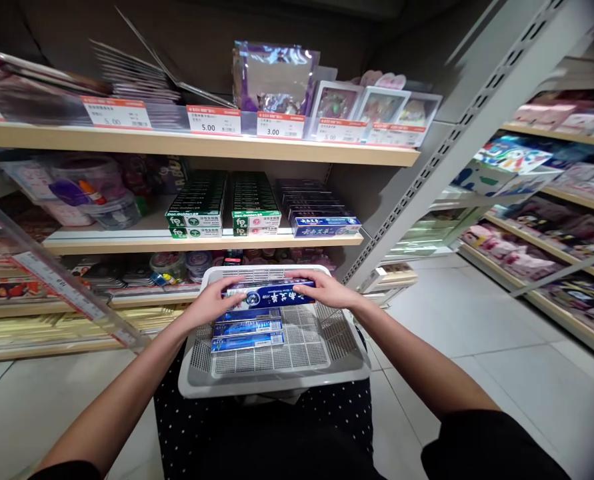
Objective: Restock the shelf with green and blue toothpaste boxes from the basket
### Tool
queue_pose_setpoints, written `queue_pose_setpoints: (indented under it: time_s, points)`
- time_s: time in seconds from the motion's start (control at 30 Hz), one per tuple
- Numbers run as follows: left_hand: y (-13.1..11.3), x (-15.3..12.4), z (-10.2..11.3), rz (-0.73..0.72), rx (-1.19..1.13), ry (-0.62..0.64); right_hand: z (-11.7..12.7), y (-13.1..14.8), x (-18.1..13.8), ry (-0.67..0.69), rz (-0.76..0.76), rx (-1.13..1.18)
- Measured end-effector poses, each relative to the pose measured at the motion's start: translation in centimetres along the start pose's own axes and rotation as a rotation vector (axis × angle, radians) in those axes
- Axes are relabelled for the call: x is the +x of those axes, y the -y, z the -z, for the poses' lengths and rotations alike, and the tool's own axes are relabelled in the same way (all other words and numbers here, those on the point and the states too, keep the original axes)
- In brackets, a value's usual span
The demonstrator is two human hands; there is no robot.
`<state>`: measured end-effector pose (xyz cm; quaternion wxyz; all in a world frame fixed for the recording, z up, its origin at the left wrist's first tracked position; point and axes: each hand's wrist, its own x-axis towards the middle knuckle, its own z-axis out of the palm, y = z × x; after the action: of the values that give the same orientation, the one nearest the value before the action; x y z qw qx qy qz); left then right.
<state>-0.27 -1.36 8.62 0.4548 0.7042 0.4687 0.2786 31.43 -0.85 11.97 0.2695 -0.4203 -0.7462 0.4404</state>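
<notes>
A blue toothpaste box point(273, 297) with white lettering lies across the far part of a white perforated plastic basket point(271, 387) on my lap. My left hand point(217, 301) grips its left end. At the right end, my right hand point(329, 289) closes on the box with thumb in front and fingers over the top. Several slim blue packages point(248, 328) lie in a row on the left half of the basket floor, just below the box. Whether anything lies behind the held box is hidden.
In front, a shelf point(257, 243) carries rows of green-and-black boxes point(197, 203) and blue boxes point(321, 210). Above it, another shelf point(201, 139) has price tags and packaged goods. A grey slotted post point(441, 147) slants at the right. Tiled floor point(441, 313) lies to the right.
</notes>
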Motion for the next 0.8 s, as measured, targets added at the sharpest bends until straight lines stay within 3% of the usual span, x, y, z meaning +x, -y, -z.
queue_pose_setpoints:
  time_s: [0.1,0.17,0.3,0.4,0.5,0.6,0.67,0.7,0.73,0.8]
  points:
    - [0.0,-0.5,-2.1,-0.011,-0.077,0.150,-1.2,1.4,0.8,-0.276,0.081,0.175]
    - [-0.1,-0.8,-4.6,-0.005,-0.161,0.207,-2.9,2.6,1.3,-0.389,0.141,0.285]
    - [-0.5,-1.0,-9.6,0.068,-0.384,0.178,-6.8,4.5,1.6,-0.180,0.238,0.225]
    - [-0.9,-1.3,-10.7,0.131,-0.560,0.076,-7.7,4.6,0.6,-0.085,0.241,-0.037]
    - [-0.8,-2.5,-8.0,0.162,-0.532,0.153,-6.9,3.4,-1.0,-0.056,0.238,-0.234]
    - [0.5,-4.6,-2.5,0.142,-0.235,0.359,-6.6,1.3,-2.4,-0.017,0.198,-0.298]
    - [2.2,-6.0,1.3,0.162,-0.026,0.169,-7.1,-0.1,-3.1,0.034,0.172,-0.316]
    - [3.1,-6.7,2.9,0.192,0.047,0.007,-7.5,-0.8,-3.3,0.063,0.170,-0.325]
    - [3.9,-7.4,4.2,0.207,0.089,-0.151,-8.0,-1.3,-3.4,0.081,0.172,-0.334]
    - [4.8,-8.4,5.5,0.195,0.151,-0.308,-9.0,-2.0,-3.3,0.074,0.176,-0.348]
